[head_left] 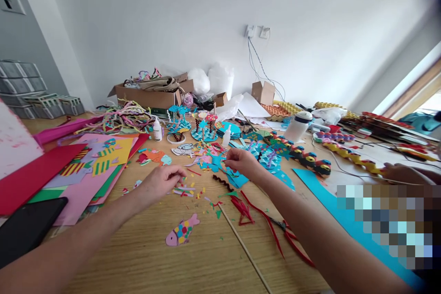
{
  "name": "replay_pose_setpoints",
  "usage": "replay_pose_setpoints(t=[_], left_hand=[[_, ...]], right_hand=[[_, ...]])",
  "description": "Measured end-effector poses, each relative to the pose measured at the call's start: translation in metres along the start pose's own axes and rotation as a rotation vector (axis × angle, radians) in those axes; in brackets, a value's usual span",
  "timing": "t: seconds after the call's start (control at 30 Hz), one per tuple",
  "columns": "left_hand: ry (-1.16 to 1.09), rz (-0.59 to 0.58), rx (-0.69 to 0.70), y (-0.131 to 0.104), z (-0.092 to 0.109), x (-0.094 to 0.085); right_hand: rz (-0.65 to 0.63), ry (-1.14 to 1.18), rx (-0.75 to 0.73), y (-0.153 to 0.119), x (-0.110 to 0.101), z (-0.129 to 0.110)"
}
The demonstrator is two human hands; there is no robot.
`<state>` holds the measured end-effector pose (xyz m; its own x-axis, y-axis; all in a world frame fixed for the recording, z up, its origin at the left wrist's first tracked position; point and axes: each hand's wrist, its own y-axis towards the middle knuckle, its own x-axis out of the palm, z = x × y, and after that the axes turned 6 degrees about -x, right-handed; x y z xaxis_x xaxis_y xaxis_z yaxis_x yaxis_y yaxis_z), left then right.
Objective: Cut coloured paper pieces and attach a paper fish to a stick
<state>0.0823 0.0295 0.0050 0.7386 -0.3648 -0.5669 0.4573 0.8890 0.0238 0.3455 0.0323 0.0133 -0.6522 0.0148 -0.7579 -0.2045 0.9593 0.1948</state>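
Observation:
My left hand hovers over small paper scraps, its fingers curled together; whatever they may hold is too small to see. Further right, my right hand has thumb and fingers pinched beside blue paper pieces; what is in the pinch cannot be made out. Closer to me lies a pink paper fish with coloured dots. A thin wooden stick runs toward the front edge. Red-handled scissors lie partly hidden under my right forearm, near red strips and a brown twisted pipe cleaner.
Coloured paper sheets and a dark phone-like slab lie left. Behind stand glue bottles, blue paper sea models and a cardboard box. At right, another person's hand is near a yellow egg-carton caterpillar.

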Motion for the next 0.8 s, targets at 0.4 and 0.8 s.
replay_pose_setpoints(t=[0.4,0.8], left_hand=[[-0.02,-0.025,0.169,0.032,0.047,0.05],[-0.024,-0.055,0.074,0.026,0.048,0.054]], right_hand=[[-0.045,0.546,0.021,-0.035,0.013,-0.04],[-0.008,0.254,0.06,-0.055,0.018,-0.033]])
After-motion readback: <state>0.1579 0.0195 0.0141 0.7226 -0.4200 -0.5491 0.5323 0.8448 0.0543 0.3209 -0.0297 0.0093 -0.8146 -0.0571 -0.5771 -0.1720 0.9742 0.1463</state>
